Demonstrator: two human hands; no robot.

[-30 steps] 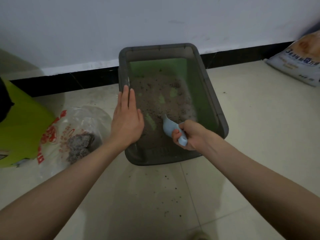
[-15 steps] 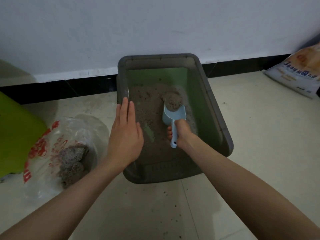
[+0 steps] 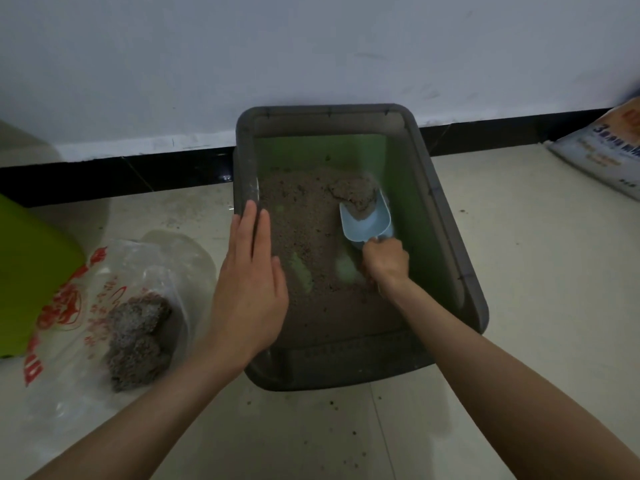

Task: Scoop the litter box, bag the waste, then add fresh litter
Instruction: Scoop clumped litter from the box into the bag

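Your right hand (image 3: 386, 263) is curled tight on the blue scoop (image 3: 367, 221), its mouth under a clump (image 3: 353, 195) at the far right of the litter box (image 3: 446, 220). Your left hand (image 3: 249, 282) lies flat, fingers straight, on the box's left rim. Waste bag (image 3: 114, 306) sits on the floor to the left

Setting: home interior, indicated by tiled floor (image 3: 519, 271), painted wall (image 3: 311, 46) with black skirting (image 3: 138, 174), cat litter box (image 3: 446, 216), printed litter sack (image 3: 602, 154).
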